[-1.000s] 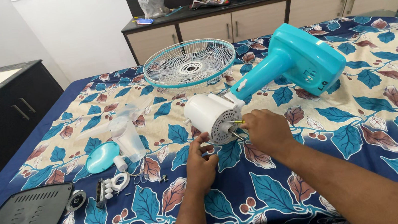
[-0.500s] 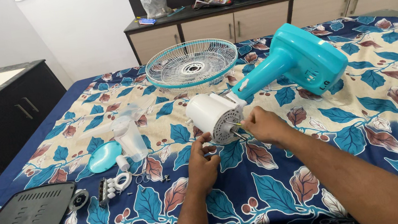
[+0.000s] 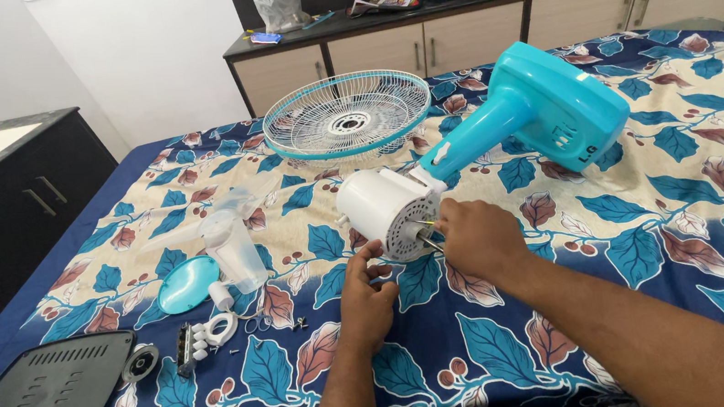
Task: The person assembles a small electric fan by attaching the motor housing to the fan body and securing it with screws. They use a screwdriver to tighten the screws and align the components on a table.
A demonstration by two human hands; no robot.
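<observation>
A turquoise table fan body [image 3: 544, 112] lies on its side on a bed with a leaf-patterned sheet [image 3: 660, 231]. Its white motor housing [image 3: 383, 210] faces me, with a metal shaft sticking out. My right hand [image 3: 475, 237] is at the front of the motor, fingers pinched at a thin yellow-tipped tool or screw beside the shaft. My left hand [image 3: 364, 295] rests just below the housing, thumb and forefinger touching its lower edge.
A round wire fan guard [image 3: 347, 115] lies behind the motor. To the left lie clear fan blades [image 3: 233, 238], a turquoise round cap [image 3: 188, 284], small white parts [image 3: 207, 331] and a dark grille panel [image 3: 41, 399]. Cabinets [image 3: 487, 22] stand at the back, a dark counter [image 3: 1, 183] at left.
Both hands stay at the motor front. The right hand has shifted slightly at the shaft; the fan parts have not moved.
</observation>
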